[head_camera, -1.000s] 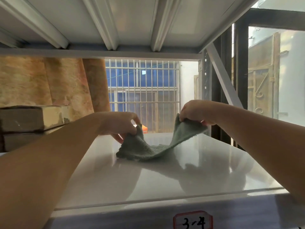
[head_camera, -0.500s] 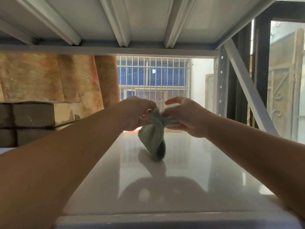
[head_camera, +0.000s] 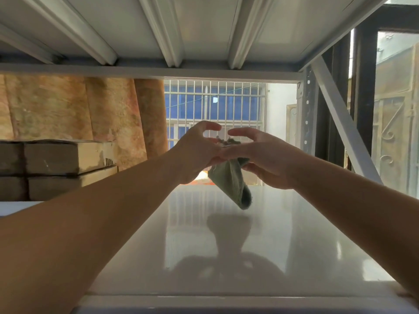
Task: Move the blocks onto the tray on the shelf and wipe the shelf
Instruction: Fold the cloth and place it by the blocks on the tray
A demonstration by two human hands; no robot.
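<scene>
A grey-green cloth (head_camera: 233, 184) hangs folded between my two hands, its lower corner just above the glossy white shelf (head_camera: 260, 250). My left hand (head_camera: 197, 155) pinches the cloth's upper edge with its lower fingers, while its forefinger is raised and curved. My right hand (head_camera: 267, 159) holds the same bunched edge between its fingers and thumb, its forefinger also lifted. The two hands touch each other over the far half of the shelf. No blocks show, and no tray can be made out.
Stacked cardboard boxes (head_camera: 63, 159) stand on the neighbouring bay at the left. A diagonal metal brace (head_camera: 340, 125) and upright post close the right side. The upper shelf's ribbed underside (head_camera: 204, 30) is low overhead. Something orange (head_camera: 201, 177) shows behind my hands at the far edge.
The cloth, spread and sagging onto the shelf a second ago, has been folded together and lifted off it. My hands came together and their forefingers have since opened upward.
</scene>
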